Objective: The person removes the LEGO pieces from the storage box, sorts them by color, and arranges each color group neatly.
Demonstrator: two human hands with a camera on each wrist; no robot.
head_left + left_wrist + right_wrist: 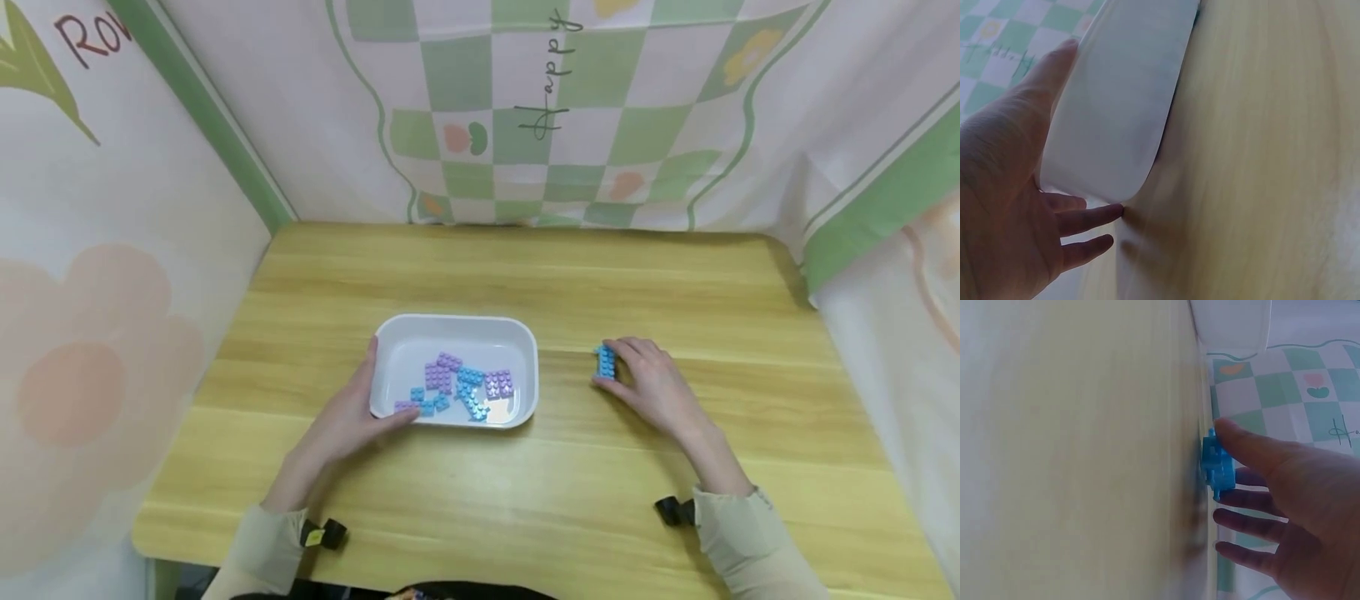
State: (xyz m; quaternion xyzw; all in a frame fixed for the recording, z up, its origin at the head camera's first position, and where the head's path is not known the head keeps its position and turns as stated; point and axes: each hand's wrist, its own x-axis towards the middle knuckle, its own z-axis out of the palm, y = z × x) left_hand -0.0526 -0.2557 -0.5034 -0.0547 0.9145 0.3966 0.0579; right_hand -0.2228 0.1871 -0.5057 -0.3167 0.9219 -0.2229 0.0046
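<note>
A white rectangular tray (457, 327) sits left of the table's middle, holding several purple bricks (498, 384) and blue bricks (470, 376). My left hand (351, 417) grips its left end, thumb over the near rim and fingers along the outer wall. In the left wrist view, that hand (1016, 181) spans the tray's side (1110, 106). To the right of the tray, my right hand (651, 382) pinches a blue toy-brick piece (606, 362) between thumb and fingers. The right wrist view shows this blue piece (1217, 464) close over the tabletop, studs and small pegs visible.
The wooden table (570, 508) reaches back to a green-and-white checked curtain (555, 167). Printed cloth (97, 333) hangs along the left side, with more at the right. A black wrist camera (324, 533) sits at the left cuff, another (675, 511) at the right.
</note>
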